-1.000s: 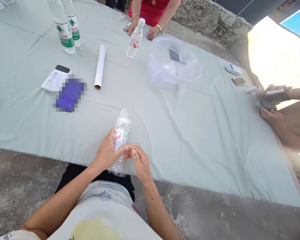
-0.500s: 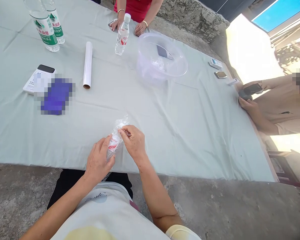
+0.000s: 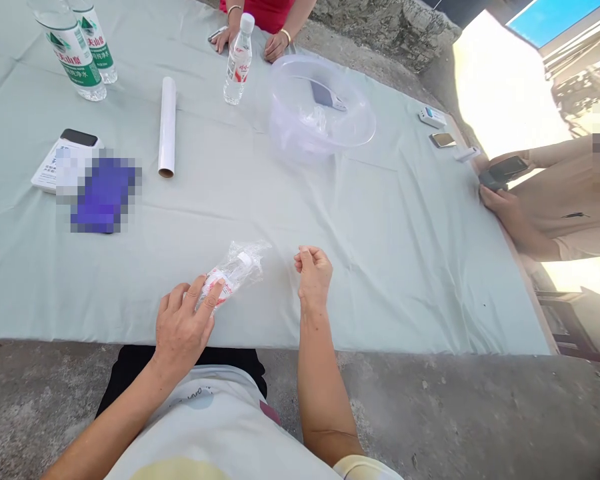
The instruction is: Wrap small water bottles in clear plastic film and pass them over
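A small plastic water bottle (image 3: 231, 272) with a red and white label lies tilted near the table's front edge. Clear plastic film (image 3: 254, 257) is loosely wrapped about it and spreads out past its white cap. My left hand (image 3: 185, 320) is closed over the lower part of the bottle, its fingers across the label. Off to the right of the bottle, my right hand (image 3: 314, 273) is raised with thumb and fingers pinched together. Whatever may be between those fingertips is too small to make out.
A film roll (image 3: 167, 127), an upright water bottle (image 3: 238, 63) and a clear basin (image 3: 325, 150) stand farther back. Two large bottles (image 3: 77, 67), a white box (image 3: 63, 160) and a blurred purple item (image 3: 107, 193) are left. People's hands (image 3: 277, 45) rest across the table; another person holds a device (image 3: 503, 175).
My right hand has let go of the film at the bottle's neck and moved right, fingers still pinched. The bottle, under my left hand, has shifted slightly left and its cap now shows.
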The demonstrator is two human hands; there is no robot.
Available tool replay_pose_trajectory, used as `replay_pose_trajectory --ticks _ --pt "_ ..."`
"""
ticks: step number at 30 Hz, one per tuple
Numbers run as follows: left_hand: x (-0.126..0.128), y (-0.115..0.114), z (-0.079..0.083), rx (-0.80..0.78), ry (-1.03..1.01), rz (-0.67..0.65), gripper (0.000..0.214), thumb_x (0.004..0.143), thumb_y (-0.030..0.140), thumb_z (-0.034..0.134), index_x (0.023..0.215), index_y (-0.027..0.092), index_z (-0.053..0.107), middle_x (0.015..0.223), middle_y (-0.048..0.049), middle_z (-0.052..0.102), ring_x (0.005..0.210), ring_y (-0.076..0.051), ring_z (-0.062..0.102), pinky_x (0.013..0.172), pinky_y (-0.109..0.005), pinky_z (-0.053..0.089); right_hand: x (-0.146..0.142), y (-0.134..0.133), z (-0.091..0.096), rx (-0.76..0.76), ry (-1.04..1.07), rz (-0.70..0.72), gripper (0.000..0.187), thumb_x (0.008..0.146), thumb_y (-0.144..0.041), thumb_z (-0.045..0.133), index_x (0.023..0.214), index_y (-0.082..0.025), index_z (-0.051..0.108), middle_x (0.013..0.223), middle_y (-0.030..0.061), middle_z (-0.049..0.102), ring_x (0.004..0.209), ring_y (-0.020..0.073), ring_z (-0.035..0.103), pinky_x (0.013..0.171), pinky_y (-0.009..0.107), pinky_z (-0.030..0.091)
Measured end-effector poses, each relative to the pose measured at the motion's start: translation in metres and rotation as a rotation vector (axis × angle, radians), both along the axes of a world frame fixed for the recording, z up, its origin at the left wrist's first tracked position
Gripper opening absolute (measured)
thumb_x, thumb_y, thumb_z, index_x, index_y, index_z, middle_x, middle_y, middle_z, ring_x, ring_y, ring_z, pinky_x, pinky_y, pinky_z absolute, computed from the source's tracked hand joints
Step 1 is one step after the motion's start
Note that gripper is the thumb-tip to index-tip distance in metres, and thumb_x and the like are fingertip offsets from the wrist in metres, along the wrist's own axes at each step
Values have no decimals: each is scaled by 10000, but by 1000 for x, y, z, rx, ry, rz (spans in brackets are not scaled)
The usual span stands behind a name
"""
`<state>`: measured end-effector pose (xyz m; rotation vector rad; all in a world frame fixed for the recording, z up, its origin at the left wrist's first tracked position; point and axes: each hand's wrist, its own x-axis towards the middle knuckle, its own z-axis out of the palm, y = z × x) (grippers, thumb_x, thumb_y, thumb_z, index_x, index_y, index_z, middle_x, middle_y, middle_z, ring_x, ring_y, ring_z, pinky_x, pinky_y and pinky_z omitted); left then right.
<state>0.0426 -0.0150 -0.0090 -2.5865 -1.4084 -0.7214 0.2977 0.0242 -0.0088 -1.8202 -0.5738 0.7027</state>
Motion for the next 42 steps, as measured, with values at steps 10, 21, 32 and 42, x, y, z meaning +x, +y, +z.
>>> replay_pose_trajectory --ticks 10,21,32,42 --pt "-5 -7 -9 70 57 -4 507 808 36 607 1261 257 665 1224 -80 716 937 -277 605 725 -374 401 -57 -4 9 69 -648 481 272 852 -478 609 907 -220 674 788 25 619 708 156 545 689 296 426" --pt "-19 -4 3 -574 -425 -77 585 852 199 614 1409 343 508 1326 -16 654 1133 -228 602 901 -371 545 -7 -7 -2 -111 -18 278 262 795 -456 642 820 -195 662 745 13 646 680 153 560 667 296 463" --pt "-16 8 20 -882 -729 1 524 798 252 693 1306 361 617 1339 -24 652 1184 -250 631 925 -375 575 -44 -11 23 233 106 845 351 1001 -464 464 1185 -265 688 1208 77 710 1182 232 649 988 414 522" --pt "23 61 17 -1235 -1926 692 220 678 330 747 728 183 591 704 27 617 590 -114 586 517 -230 491 -90 -20 27 391 -319 404 391 969 -381 538 1354 -313 528 1463 117 448 1247 255 564 921 425 559"
